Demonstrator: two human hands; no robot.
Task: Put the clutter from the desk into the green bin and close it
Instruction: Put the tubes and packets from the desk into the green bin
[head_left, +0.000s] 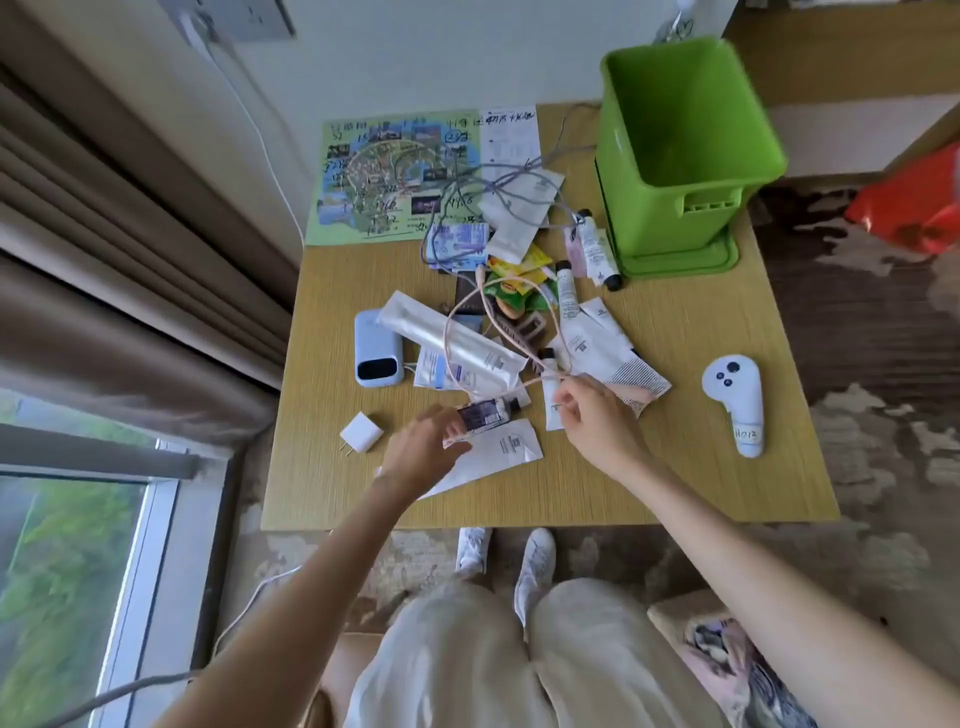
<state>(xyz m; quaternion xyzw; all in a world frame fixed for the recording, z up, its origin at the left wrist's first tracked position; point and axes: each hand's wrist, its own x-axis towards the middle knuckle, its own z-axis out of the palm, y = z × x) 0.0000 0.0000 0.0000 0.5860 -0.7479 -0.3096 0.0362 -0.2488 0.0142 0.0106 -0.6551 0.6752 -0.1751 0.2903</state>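
Green bin (680, 156) upright, lidless; right hand (597, 421) grip pinching pink cable (470, 312), left hand (423, 452) clasping small bottle (483, 415).

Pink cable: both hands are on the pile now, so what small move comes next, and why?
Probably lift the pink cable clear of the pile. The right hand pinches it where the loop crosses, the left hand grips a small dark bottle, and the green bin stands open, seemingly empty.
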